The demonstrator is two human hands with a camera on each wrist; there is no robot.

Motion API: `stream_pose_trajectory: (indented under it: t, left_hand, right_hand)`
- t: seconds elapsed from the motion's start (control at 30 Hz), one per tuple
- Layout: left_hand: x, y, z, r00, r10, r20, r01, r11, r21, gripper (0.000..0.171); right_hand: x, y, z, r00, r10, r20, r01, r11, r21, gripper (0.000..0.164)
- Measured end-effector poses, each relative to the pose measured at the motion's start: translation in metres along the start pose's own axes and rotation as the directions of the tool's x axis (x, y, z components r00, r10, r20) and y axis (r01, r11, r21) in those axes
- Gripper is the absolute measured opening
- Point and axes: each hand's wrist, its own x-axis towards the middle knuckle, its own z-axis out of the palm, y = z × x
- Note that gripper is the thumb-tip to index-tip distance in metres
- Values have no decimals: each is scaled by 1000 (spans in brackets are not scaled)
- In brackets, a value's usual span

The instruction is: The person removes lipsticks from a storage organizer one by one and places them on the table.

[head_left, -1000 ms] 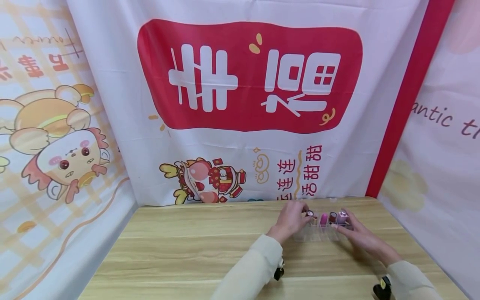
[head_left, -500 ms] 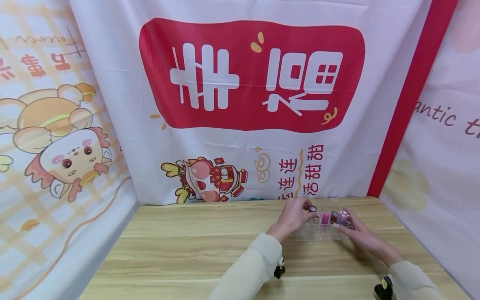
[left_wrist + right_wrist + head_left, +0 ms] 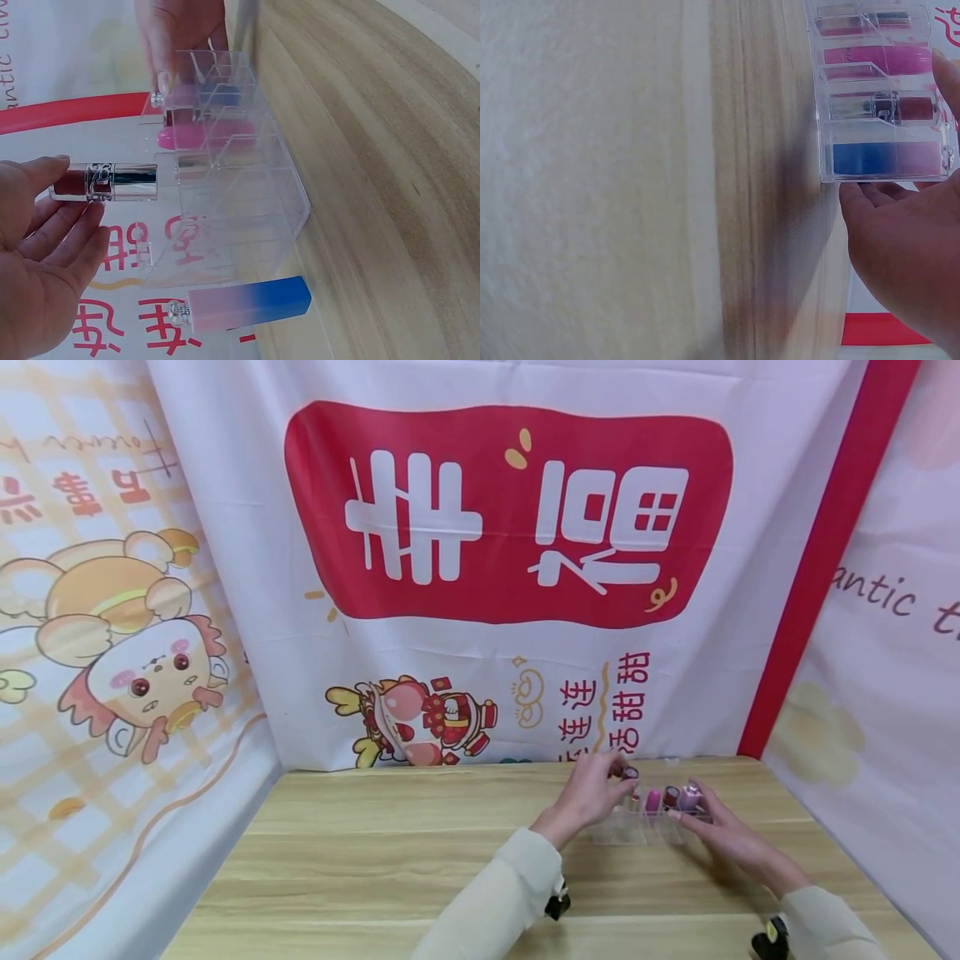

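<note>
Two hands busy: my left hand (image 3: 588,792) pinches a reddish-brown, silver-ended cylindrical tube (image 3: 103,182) just above the transparent plastic organiser (image 3: 240,206), whose end my right hand (image 3: 723,837) grips. Looks like unloading; next calls for a careful, upright set-down.

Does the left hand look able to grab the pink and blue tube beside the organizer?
Probably not yet: the left hand holds a red and silver tube, though nothing visible blocks the pink and blue tube.
</note>
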Motion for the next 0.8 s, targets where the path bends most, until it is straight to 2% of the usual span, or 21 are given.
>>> stream_pose_trajectory:
  t: [0.17, 0.33, 0.63, 0.8]
  left_hand:
    - [-4, 1, -5, 1000, 2, 4, -2, 997, -83, 9]
    - [-8, 0, -11, 1000, 24, 3, -24, 995, -98, 8]
    - [-13, -3, -23, 1000, -22, 13, 24, 988, -150, 11]
    - [-14, -3, -32, 1000, -24, 3, 24, 987, -161, 14]
  right_hand:
    - [0, -1, 0, 1000, -11, -5, 11, 1000, 2, 99]
    - [0, -1, 1, 1000, -8, -13, 8, 1000, -5, 102]
    - [0, 3, 2, 1000, -20, -9, 20, 1000, 11, 101]
    - [1, 2, 1, 1000, -15, 0, 15, 1000, 26, 100]
